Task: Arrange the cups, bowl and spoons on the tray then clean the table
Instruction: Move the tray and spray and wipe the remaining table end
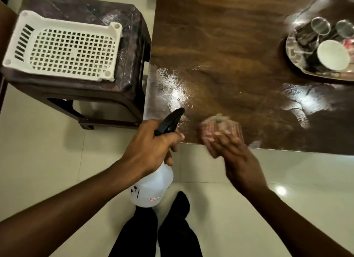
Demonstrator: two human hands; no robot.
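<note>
Far L, off the table (pixel 229 36): white slotted basket (pixel 63 45) sits on a brown stool (pixel 134 36) just beside the table's L edge, so drifting overspray could reach it. L hand (pixel 151 147) grips the neck of the spray bottle (pixel 153 185), fingers curled round it. The black nozzle (pixel 170 120) points at the wet patch (pixel 172 88) near the table's near-L corner; can't see whether a finger sits on the trigger. Risk: the bottle body hangs over the floor (pixel 57 160), so a drip or stray squirt prob lands on the tiles, slick right by the person's legs (pixel 172 228). Next along the near edge, R hand (pixel 235 157) holds a pinkish cloth (pixel 218 126) down on the table, fingers looking wrapped over it. Hand + cloth are motion-blurred, so exact grip and any overhang past the edge are hard to tell. A wipe pulled toward that edge could push liquid onto the floor. Toward the far-R corner, the steel tray (pixel 295 53) carries the cups (pixel 319 26) and a white-lined cup (pixel 332 55) (or the bowl, can't tell); a wide sweep could nudge it. The frame cuts the tray off, spoons can't be made out, and glare on the 2nd shiny patch (pixel 306 99) hides whether it's wet.
</note>
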